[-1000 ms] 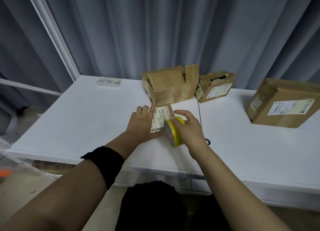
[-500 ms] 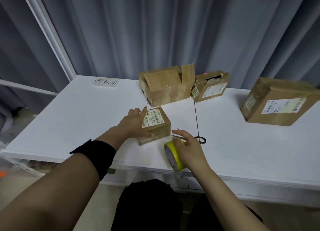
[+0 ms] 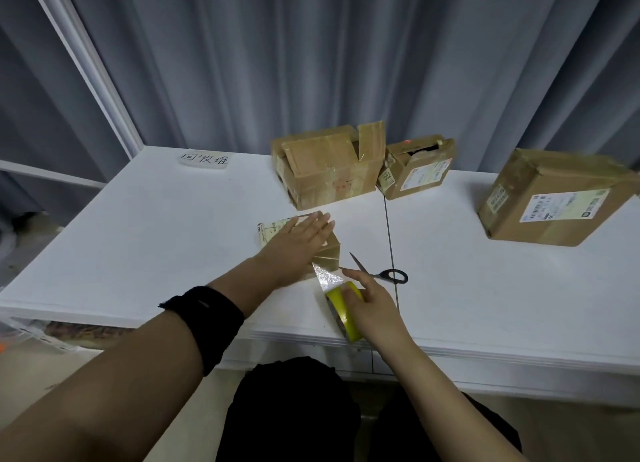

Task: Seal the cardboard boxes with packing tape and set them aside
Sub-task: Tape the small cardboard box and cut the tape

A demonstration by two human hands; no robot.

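A small cardboard box (image 3: pixel 270 231) with a white label lies on the white table (image 3: pixel 156 240) in front of me. My left hand (image 3: pixel 298 245) lies flat on top of it, fingers spread. My right hand (image 3: pixel 372 309) grips a yellow roll of packing tape (image 3: pixel 341 311) just right of and nearer than the box. A shiny strip of tape (image 3: pixel 327 276) stretches from the roll to the box's near right corner. Black-handled scissors (image 3: pixel 379 273) lie on the table right beside my right fingers.
Three more cardboard boxes stand at the back: a medium box (image 3: pixel 329 169) with a raised flap, a small one (image 3: pixel 417 170) next to it, and a large one (image 3: pixel 554 198) at the right. A handwritten paper label (image 3: pixel 205 159) lies back left. Grey curtains hang behind.
My left hand went from holding the box's side to lying flat on its top. My right hand pulled the roll back toward me, drawing out a strip of tape. The scissors came fully into sight.
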